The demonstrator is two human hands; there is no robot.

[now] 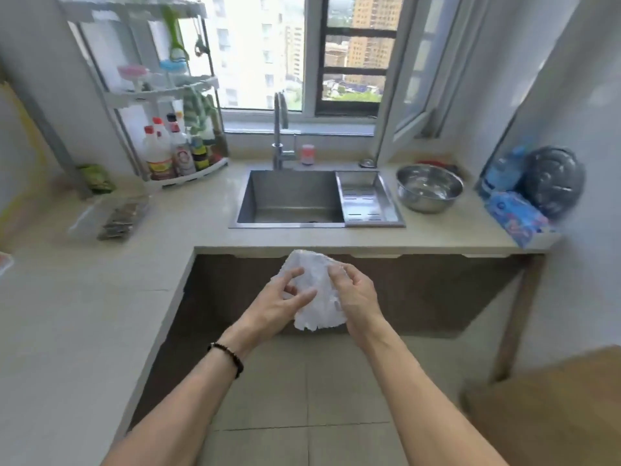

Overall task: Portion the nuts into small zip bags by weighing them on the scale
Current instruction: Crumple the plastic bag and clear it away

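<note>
Both hands hold a crumpled white paper towel (pixel 317 294) in front of the counter edge, above the floor. My left hand (pixel 280 302) pinches its left side with thumb and fingers. My right hand (pixel 353 290) grips its right side with curled fingers. A clear plastic container (pixel 111 215) with dark contents, possibly the nuts, sits on the left counter (pixel 84 297). No scale or zip bags can be made out.
A steel sink (pixel 295 200) with a drain tray (pixel 366 200) is set in the far counter. A steel bowl (pixel 429 187) stands right of it, blue packs (pixel 517 218) further right. A bottle rack (pixel 174 153) fills the left corner. A wooden surface (pixel 554 415) is at lower right.
</note>
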